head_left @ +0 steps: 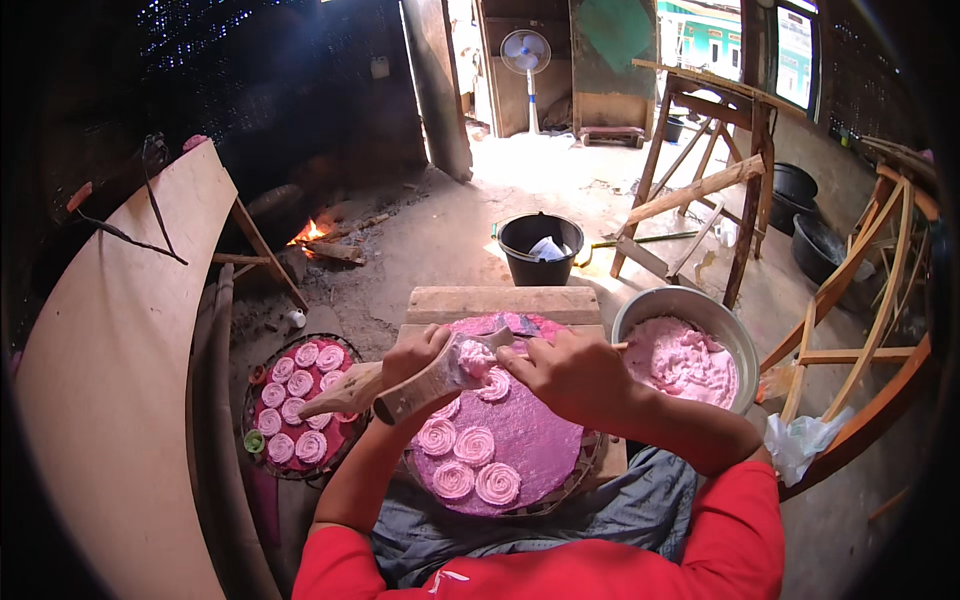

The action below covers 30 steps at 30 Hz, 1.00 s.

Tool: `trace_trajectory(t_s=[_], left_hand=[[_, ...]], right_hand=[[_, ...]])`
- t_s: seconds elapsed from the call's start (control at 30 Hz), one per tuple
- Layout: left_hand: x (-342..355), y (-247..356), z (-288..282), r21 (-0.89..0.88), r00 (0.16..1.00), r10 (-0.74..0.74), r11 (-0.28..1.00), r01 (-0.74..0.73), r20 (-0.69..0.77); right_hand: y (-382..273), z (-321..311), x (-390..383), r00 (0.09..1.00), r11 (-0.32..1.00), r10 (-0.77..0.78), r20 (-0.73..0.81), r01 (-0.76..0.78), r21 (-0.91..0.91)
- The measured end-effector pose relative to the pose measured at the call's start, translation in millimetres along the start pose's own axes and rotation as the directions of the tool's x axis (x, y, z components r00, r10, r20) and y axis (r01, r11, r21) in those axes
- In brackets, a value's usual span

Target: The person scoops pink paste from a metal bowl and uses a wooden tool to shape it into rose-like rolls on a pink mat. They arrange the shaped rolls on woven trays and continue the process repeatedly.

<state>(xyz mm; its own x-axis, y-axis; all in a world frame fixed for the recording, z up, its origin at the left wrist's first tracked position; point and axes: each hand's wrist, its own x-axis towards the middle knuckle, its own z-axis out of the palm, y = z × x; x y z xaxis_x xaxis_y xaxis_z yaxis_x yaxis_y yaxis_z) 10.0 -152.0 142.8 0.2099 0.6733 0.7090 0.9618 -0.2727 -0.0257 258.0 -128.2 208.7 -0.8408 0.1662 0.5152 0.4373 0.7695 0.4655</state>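
My left hand [415, 355] is wrapped round a wooden hand press [425, 385], whose thick handle points left. Soft pink dough [474, 358] sits in the top of the press. At that dough, my right hand [565, 372] grips a thin stick [619, 346], its far part hidden by the fingers. Below both hands lies a round tray covered with a pink sheet [540, 435]. Several spiral dough rosettes [475, 446] stand on its left half. To the right, a metal basin [745, 350] holds a heap of pink dough [680, 358].
Another round tray [352, 430] with pink rosettes lies at left, beside a large curved board [120, 350]. A wooden bench [500, 300] supports the middle tray. Beyond are a black bucket [540, 262], burning wood [308, 235], a fan [527, 60] and wooden frames [690, 190].
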Motion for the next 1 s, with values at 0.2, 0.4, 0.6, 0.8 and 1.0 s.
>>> trace_trajectory(t_s=[0.2,0.4,0.6,0.8,1.0], left_hand=[[-5,-32,1,0.335,0.991,0.127,0.933,-0.134,0.042],[12,-21,18,0.092,0.969,0.058,0.995,-0.037,-0.241],[31,-10,24,0.365,0.977,-0.072,0.920,0.144,-0.202],[28,-5,45,0.145,0.971,-0.142,0.975,0.171,-0.192],[43,-17,74,0.449,0.998,-0.040,0.893,0.017,0.041]], right_hand=[[-1,-14,-29,0.988,0.985,0.145,0.046,-0.149,0.092],[-21,22,-15,0.838,0.564,0.546,0.015,-0.381,0.733],[-60,52,-48,0.758,0.123,0.520,0.393,-0.521,0.845],[-35,68,-70,0.659,0.122,0.651,0.378,-0.582,0.804],[-61,56,-93,0.729,-0.041,0.539,0.423,-0.479,0.877]])
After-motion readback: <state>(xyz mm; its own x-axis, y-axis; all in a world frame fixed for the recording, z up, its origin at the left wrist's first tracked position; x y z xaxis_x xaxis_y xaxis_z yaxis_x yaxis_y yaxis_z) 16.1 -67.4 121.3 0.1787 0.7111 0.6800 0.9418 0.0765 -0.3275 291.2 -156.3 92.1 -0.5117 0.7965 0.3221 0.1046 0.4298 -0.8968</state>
